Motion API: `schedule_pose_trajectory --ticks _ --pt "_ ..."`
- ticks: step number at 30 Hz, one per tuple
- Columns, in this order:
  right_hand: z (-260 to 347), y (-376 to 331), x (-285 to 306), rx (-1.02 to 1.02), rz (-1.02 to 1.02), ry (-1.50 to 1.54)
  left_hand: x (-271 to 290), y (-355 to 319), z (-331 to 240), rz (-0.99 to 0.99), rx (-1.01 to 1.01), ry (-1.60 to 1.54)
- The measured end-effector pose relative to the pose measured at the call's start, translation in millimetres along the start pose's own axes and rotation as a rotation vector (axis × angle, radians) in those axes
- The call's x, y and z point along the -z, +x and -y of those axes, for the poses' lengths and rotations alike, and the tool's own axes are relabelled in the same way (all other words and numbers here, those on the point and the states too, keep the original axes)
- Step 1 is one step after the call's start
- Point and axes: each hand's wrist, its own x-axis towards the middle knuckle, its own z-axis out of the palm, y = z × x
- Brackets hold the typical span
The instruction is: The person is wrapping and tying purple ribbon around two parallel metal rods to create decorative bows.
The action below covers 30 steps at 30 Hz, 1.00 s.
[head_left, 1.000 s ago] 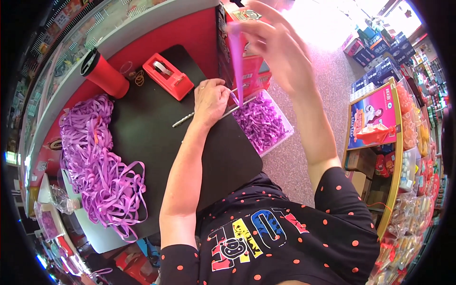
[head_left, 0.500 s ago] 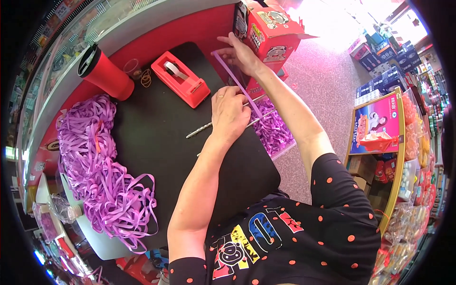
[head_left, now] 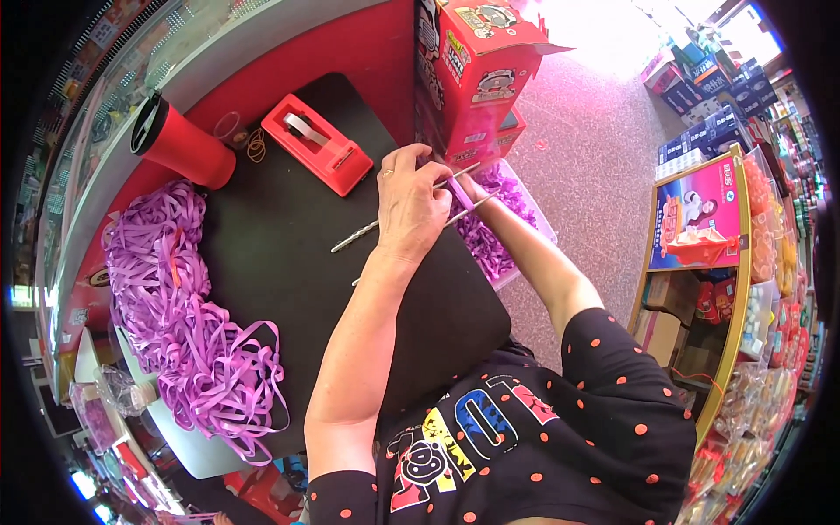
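Two thin metal rods, the farther one (head_left: 354, 238) twisted like a drill bit, run across the right side of the black tabletop (head_left: 289, 262) and jut past its edge. My left hand (head_left: 409, 206) bends over them, thumb and fingers pinched at a purple ribbon strip (head_left: 458, 196) around the rods. Beyond it, my right hand (head_left: 470, 186) is low by the rod ends, its fingers mostly hidden behind the ribbon and left hand. Underneath is a clear bin (head_left: 549, 229) full of short purple ribbon pieces (head_left: 486, 247).
A big heap of purple ribbon (head_left: 188, 306) covers the table's left side. Along the back stand a red tumbler (head_left: 188, 149), rubber bands (head_left: 255, 146) and a red tape dispenser (head_left: 319, 144). A red carton (head_left: 490, 79) rises behind the bin. Stocked shelves (head_left: 761, 289) line the right.
My right hand has come down from beside the red carton to the rod ends, and the ribbon stretched up to it is now drawn in. My left hand stays over the rods.
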Motion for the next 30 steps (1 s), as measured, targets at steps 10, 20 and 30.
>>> schedule_pose_trajectory --ticks 10,20,30 --pt "84 -199 -49 -0.264 -0.376 -0.156 4 -2 2 -0.004 0.002 -0.003" --pt "140 -231 -64 -0.197 -0.457 -0.361 4 -2 2 0.014 0.025 -0.018" --pt "167 -238 -71 -0.168 -0.462 -0.339 4 -2 3 0.035 0.027 0.011"
